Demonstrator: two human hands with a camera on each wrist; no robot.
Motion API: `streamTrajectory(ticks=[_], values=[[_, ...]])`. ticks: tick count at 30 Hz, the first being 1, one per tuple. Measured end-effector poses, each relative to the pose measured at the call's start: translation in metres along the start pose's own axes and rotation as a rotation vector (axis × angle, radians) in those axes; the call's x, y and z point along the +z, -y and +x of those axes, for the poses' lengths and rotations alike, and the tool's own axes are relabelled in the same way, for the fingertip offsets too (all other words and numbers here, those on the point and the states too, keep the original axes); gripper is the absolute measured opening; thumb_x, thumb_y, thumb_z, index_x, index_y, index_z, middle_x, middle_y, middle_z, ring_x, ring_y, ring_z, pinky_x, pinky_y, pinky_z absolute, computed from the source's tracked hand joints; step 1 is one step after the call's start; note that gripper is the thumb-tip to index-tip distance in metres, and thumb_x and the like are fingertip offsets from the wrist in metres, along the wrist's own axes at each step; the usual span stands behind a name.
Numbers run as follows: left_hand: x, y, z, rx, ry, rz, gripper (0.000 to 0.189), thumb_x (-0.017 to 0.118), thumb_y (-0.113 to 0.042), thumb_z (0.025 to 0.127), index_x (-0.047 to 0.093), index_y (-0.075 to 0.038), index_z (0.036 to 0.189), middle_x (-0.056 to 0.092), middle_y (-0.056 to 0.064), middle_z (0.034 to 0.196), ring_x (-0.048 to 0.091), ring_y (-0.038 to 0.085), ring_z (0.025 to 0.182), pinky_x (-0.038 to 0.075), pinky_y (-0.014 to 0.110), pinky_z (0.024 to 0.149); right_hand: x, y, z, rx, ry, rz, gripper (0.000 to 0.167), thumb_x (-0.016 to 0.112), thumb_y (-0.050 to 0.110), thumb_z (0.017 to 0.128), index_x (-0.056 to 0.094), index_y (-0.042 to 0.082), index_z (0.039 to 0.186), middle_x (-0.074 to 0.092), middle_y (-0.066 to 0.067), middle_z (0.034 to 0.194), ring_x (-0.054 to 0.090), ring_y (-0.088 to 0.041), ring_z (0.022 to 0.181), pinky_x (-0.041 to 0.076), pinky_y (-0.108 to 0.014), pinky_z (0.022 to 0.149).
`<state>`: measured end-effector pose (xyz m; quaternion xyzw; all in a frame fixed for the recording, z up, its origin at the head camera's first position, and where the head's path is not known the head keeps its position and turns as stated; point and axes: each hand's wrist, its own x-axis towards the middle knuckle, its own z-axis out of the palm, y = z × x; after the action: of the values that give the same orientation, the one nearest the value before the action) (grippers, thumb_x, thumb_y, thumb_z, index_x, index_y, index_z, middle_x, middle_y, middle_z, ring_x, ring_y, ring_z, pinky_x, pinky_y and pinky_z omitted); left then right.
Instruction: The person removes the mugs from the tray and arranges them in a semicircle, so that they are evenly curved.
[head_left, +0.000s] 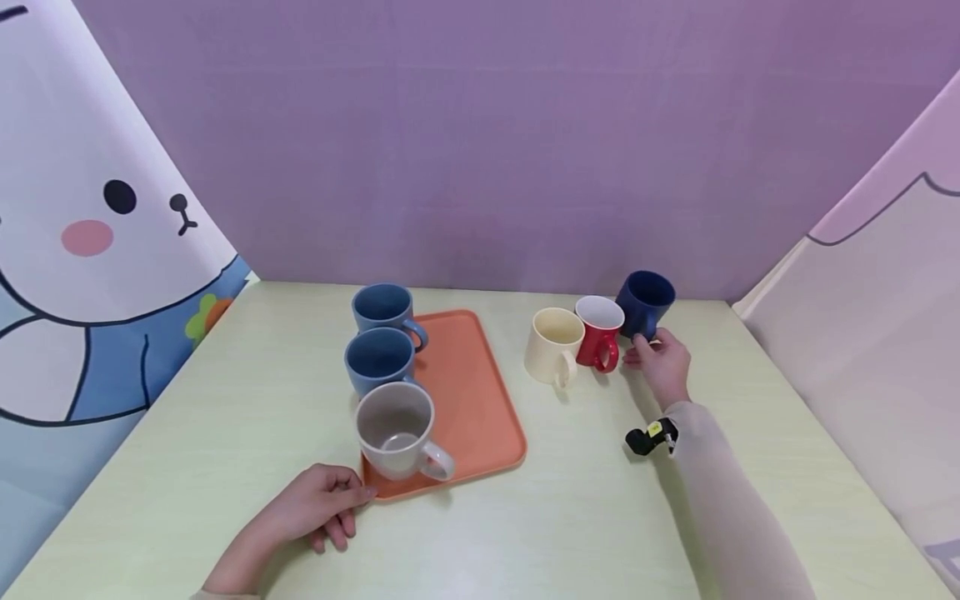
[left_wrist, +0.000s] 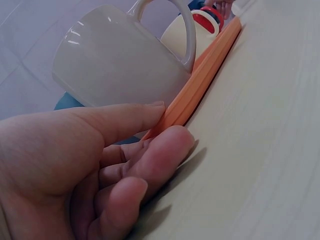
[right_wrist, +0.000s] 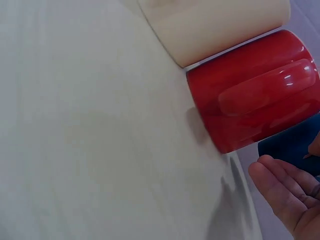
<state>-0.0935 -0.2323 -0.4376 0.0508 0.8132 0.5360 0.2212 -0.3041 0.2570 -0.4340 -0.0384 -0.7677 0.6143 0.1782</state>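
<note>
At the near left corner of the orange tray (head_left: 480, 400), my left hand (head_left: 318, 504) pinches the rim, thumb on top and the other fingers curled below. A light grey mug (head_left: 393, 425) stands on that corner, its handle toward the right. Behind it, two blue mugs (head_left: 378, 358) stand in a row along the tray's left side. My right hand (head_left: 662, 365) holds the handle of a dark blue mug (head_left: 643, 302) at the back right; the right wrist view shows only part of this grip. Just left of it are a red mug (right_wrist: 250, 92) and a cream mug (head_left: 553, 346).
The pale table (head_left: 525, 542) runs back to a purple backdrop (head_left: 480, 150). A curtain with a cartoon animal (head_left: 112, 275) hangs at the left, and a pale curtain (head_left: 885, 292) at the right. The red and cream mugs stand close together.
</note>
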Motion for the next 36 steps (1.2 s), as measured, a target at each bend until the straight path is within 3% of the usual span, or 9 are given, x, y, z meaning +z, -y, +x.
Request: streamTrajectory(ticks=[3,9,21,36], values=[[0.000,-0.001,-0.001,0.000,-0.002,-0.002,0.029,0.061,-0.031,0.100,0.065,-0.005,0.088,0.064,0.005,0.064,0.066,0.019,0.050,0.048,0.027,0.041,0.001,-0.003,-0.001,0.004,0.013,-0.032,0.018,0.057,0.005,0.098,0.057,-0.013,0.104,0.068,-0.033,0.087,0.070,-0.014,0.059,0.058,-0.029,0.061],[0.000,-0.004,-0.004,-0.015,0.001,-0.003,0.031,0.062,-0.034,0.099,0.065,-0.005,0.088,0.065,0.005,0.064,0.066,0.018,0.051,0.048,0.026,0.042,0.002,-0.005,-0.004,0.041,0.050,-0.060,0.019,0.057,0.005,0.099,0.057,-0.013,0.107,0.069,-0.027,0.082,0.068,-0.009,0.057,0.058,-0.026,0.059],[0.000,-0.004,-0.003,-0.017,0.007,-0.010,0.032,0.063,-0.035,0.099,0.065,-0.006,0.088,0.065,0.005,0.064,0.066,0.019,0.051,0.048,0.026,0.042,0.001,-0.008,-0.001,0.084,0.113,-0.068,0.027,0.055,0.007,0.099,0.057,-0.014,0.116,0.070,-0.028,0.081,0.070,-0.015,0.057,0.058,-0.030,0.058],[0.001,-0.004,-0.003,-0.014,0.007,-0.003,0.030,0.062,-0.033,0.100,0.065,-0.005,0.088,0.064,0.005,0.064,0.065,0.018,0.051,0.049,0.027,0.042,-0.016,0.001,0.010,0.121,0.304,-0.171,0.032,0.051,0.012,0.103,0.051,-0.014,0.120,0.071,-0.027,0.086,0.073,-0.022,0.066,0.059,-0.034,0.063]])
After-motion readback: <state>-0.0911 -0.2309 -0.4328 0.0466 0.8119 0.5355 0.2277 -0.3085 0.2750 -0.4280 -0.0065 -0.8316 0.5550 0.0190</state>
